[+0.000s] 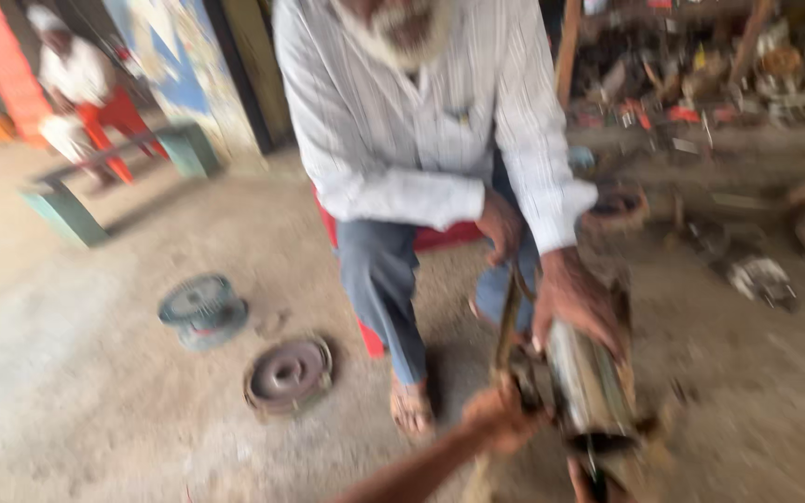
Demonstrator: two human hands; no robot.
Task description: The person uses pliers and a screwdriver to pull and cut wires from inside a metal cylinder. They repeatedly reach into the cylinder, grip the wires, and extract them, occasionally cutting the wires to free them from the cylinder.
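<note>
1. Dusty concrete floor [95, 391] is filling most of the head view, which is blurred throughout; shelves of cluttered metal parts [701, 84] are running along the back on the right.
2. A cylindrical metal motor part [589, 382] is standing tilted on the floor at lower right, between the wearer and a seated co-worker.
3. The wearer's left hand [500, 419] is reaching in from the bottom edge and touching the lower left side of the motor part; its fingers are looking curled against it, though the blur is keeping me from telling whether they are truly gripping.
4. The wearer's right hand is not showing clearly; only a blurred reddish sliver is sitting at the bottom edge under the part, so its fingers cannot be judged.
5. The co-worker's hand [575, 303] is resting on top of the motor part, beside a thin rod [510, 321] that is rising just left of it.
6. A round grey spool [202, 307] and a dished metal disc [289, 373] are lying on the floor, well apart to the left.
7. A green bench [67, 210] is standing at far left.
</note>
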